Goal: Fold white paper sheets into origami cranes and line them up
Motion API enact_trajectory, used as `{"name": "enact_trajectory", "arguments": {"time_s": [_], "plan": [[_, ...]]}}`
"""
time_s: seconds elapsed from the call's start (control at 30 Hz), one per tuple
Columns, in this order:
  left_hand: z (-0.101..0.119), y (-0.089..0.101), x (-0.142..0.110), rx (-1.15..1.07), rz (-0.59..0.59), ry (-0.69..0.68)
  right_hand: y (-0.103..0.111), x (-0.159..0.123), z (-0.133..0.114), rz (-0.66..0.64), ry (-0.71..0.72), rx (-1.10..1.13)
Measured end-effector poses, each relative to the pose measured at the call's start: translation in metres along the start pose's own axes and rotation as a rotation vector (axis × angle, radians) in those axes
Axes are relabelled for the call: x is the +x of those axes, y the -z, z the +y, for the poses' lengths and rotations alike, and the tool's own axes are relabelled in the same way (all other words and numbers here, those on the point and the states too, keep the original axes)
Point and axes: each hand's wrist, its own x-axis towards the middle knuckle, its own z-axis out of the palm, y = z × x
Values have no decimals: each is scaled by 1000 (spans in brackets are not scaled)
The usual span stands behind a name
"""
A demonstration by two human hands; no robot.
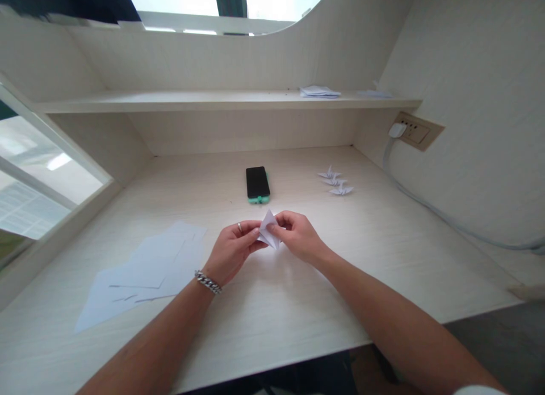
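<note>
Pale wood-grain desk (pixel 383 242) spreads out before me, with a shelf (pixel 191 100) running across its far side and a wall socket (pixel 419 131) on the right, where a white plug (pixel 397 130) with a grey cable trails down toward the near right.

Near the middle of the desk, my two hands meet over a small piece of folded white paper (pixel 269 231), which comes to a point at its far end. My left hand (pixel 232 248) pinches its left side between thumb and fingers (a ring (pixel 239 227) sits on one finger, and a chunky silver bracelet (pixel 208 282) circles the wrist). My right hand (pixel 300 236) grips the right side, thumb pressed on the paper's face. Both grips are narrow, closed on the paper.

Just beyond my hands lies a dark-screened phone (pixel 258 183) with a green edge showing at its near end. To the phone's right, three little folded paper cranes (pixel 335 182) are lined up close together. Loose white sheets (pixel 145 270) overlap on the left of the desk, and a small paper stack (pixel 319 92) rests on the shelf, right of centre.
</note>
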Motion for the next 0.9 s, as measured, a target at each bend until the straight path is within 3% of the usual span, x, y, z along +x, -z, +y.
{"name": "enact_trajectory", "arguments": {"time_s": [0.33,0.6,0.9], "plan": [[3,1,-2,74,-21,59,1,-5,-4,33,20,-150],[5,7,-1,83,25,93,1,-1,0,-59,10,51],[6,4,-2,82,3,165,2,-3,-2,-4,73,-76]]}}
